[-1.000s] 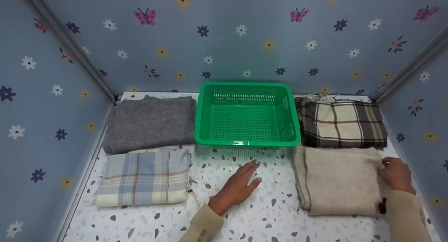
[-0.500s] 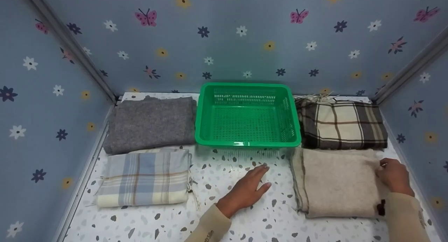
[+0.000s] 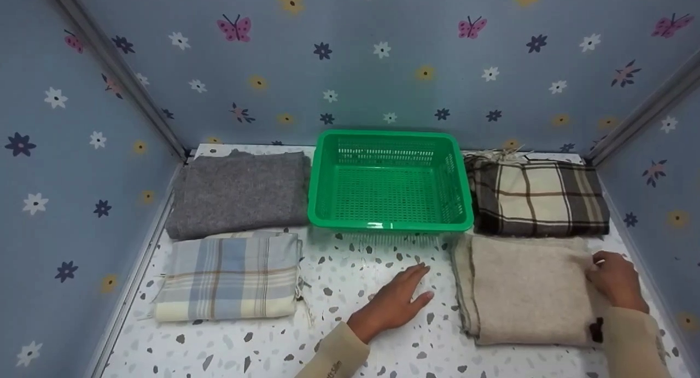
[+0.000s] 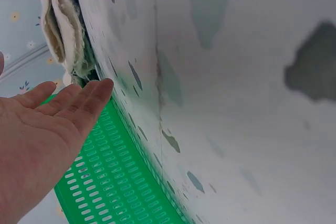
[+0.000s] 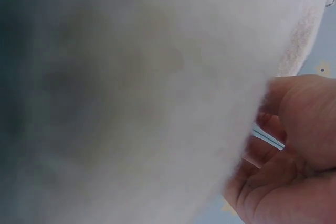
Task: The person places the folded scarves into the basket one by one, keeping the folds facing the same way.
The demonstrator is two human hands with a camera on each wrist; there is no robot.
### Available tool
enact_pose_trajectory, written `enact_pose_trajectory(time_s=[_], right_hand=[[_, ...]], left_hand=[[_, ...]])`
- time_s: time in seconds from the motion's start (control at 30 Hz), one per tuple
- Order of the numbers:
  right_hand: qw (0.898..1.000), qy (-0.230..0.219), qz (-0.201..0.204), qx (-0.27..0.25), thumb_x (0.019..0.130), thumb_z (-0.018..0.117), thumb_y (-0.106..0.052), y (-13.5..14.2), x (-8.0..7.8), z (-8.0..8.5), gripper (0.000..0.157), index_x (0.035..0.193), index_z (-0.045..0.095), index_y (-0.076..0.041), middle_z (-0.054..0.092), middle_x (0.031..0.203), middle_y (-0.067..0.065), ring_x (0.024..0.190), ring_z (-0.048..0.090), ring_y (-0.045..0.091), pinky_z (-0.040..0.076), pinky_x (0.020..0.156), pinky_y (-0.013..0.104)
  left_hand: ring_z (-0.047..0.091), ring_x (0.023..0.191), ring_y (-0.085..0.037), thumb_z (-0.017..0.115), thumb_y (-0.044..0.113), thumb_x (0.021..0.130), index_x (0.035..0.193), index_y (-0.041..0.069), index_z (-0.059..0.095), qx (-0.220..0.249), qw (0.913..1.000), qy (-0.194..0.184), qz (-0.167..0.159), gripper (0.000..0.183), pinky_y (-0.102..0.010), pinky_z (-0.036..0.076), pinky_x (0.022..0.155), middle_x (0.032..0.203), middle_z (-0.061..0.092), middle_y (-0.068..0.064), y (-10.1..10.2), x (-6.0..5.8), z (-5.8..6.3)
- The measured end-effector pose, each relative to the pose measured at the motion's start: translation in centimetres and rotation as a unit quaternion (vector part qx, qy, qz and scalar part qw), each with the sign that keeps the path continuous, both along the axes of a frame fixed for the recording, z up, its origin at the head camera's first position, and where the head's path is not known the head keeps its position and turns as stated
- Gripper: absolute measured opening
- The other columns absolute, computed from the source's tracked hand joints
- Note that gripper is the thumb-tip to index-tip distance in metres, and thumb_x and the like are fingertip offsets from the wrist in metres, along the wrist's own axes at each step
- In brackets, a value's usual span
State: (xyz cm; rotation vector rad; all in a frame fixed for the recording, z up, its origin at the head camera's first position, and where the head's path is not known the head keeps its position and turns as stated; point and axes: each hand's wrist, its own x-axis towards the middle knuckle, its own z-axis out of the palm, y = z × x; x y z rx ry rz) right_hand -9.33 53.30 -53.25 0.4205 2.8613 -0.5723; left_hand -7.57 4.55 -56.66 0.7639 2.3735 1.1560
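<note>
A beige folded shawl [image 3: 530, 290] lies at the front right of the speckled white surface. At its right edge, my right hand [image 3: 618, 279] grips the cloth with curled fingers. In the right wrist view the blurred pale cloth [image 5: 173, 98] fills most of the picture and hides the fingertips. My left hand [image 3: 391, 304] is held over the surface in the middle, fingers extended toward the shawl's left side and holding nothing. The left wrist view shows this palm [image 4: 47, 135] with the green basket [image 4: 110, 171] beyond it and the shawl's layered edge [image 4: 60, 24] above.
A green plastic basket [image 3: 391, 227] with nothing in it stands at the back centre. Left of it are a grey folded shawl [image 3: 240, 192] and a blue-cream plaid shawl [image 3: 229, 277]. A dark-and-cream plaid shawl [image 3: 538, 195] lies back right. Flowered walls [image 3: 383, 55] enclose three sides.
My left hand has moved right, closer to the beige shawl. The beige shawl has shifted slightly left and toward me, with my right hand staying at its right edge.
</note>
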Motion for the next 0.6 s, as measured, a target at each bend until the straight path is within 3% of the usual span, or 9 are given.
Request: enact_pose_trajectory(time_s=[0.43,0.6], right_hand=[[0.999,0.024,0.023,0.011,0.088,0.059,-0.003,-0.20,0.00,-0.27,0.036,0.112,0.058,0.024,0.063,0.103,0.043,0.077,0.063,0.047,0.050,0.065,0.054],[0.999,0.010,0.035,0.008,0.087,0.059,-0.003,-0.28,-0.16,-0.14,0.034,0.110,0.058,0.022,0.063,0.097,0.040,0.075,0.061,0.045,0.050,0.067,0.056]], left_hand=[[0.033,0.157,-0.029,0.044,0.042,0.114,0.165,0.009,0.035,0.017,0.9994,-0.030,-0.001,0.061,-0.045,0.030,0.125,0.170,0.035,-0.010,0.63,-0.10,-0.27],[0.034,0.156,-0.030,0.046,0.039,0.114,0.164,0.007,0.036,0.030,0.9983,-0.048,0.008,0.060,-0.045,0.030,0.125,0.168,0.036,-0.012,0.77,-0.15,-0.19]])
